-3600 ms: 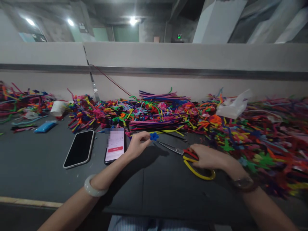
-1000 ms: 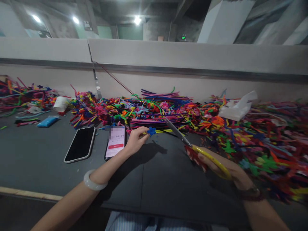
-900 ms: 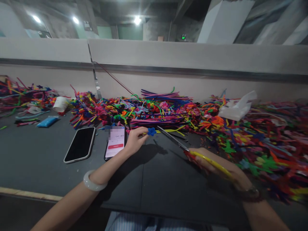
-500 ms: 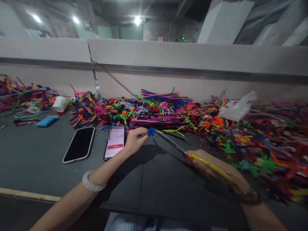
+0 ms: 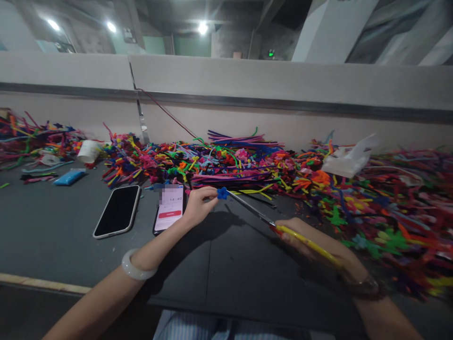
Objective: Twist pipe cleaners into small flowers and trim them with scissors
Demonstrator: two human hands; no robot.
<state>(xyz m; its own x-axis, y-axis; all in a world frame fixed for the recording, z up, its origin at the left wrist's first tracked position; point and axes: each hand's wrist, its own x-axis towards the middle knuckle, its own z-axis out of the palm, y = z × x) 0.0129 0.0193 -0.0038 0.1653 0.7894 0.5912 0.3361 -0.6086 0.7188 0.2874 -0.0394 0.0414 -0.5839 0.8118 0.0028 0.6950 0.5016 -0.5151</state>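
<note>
Between the thumb and fingers of my left hand (image 5: 201, 204) is a small blue pipe-cleaner flower (image 5: 222, 193), held just above the dark table. My right hand (image 5: 311, 243) is closed round the yellow-and-red handles of a pair of scissors (image 5: 252, 210). The long metal blades point up and left, with their tips at the right edge of the flower. Whether the tips touch it or are parted, I cannot tell. Some of the right fingers are hidden behind the handles.
A long heap of colourful pipe cleaners (image 5: 233, 160) runs along the partition and down the right side. Two phones (image 5: 117, 211) lie left of my left hand. Further left are a blue packet (image 5: 70, 177) and a white paper cup (image 5: 88, 151). A white plastic bag (image 5: 345, 163) rests on the heap.
Almost nothing differs. Both hands, the flower and the scissors keep nearly the same places; the view has shifted very slightly.
</note>
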